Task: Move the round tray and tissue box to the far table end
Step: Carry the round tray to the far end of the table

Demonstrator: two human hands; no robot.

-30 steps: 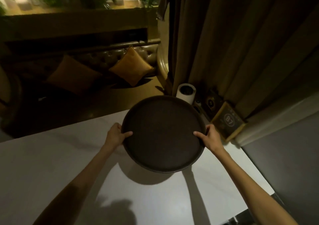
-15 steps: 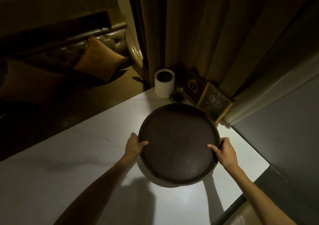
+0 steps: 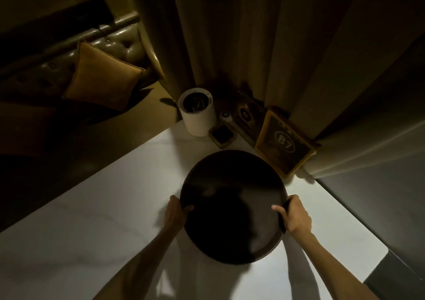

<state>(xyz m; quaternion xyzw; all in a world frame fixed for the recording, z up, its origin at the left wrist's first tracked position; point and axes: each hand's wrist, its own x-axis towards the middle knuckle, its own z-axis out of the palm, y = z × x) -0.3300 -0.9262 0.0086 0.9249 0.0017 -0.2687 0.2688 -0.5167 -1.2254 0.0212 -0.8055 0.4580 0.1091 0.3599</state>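
Note:
A dark round tray [image 3: 232, 205] is over the white table [image 3: 110, 207], near its far right corner. My left hand [image 3: 176, 213] grips the tray's left rim, thumb over the edge. On the opposite rim my right hand [image 3: 293, 217] holds it the same way. A white cylinder [image 3: 197, 120] with a dark opening on top, which may be the tissue holder, stands at the far table end, just beyond the tray. I cannot tell whether the tray rests on the table or hangs just above it.
At the far end, next to the cylinder, sit a small dark square dish [image 3: 222, 134], a small white round thing [image 3: 226, 115] and a framed "B7" sign [image 3: 285, 142] leaning on the curtain [image 3: 241, 35]. A leather sofa with an orange cushion [image 3: 101, 83] lies far left.
Both hands have carried the tray further toward the far right corner and lower. My view has tilted down and moved closer to the table end.

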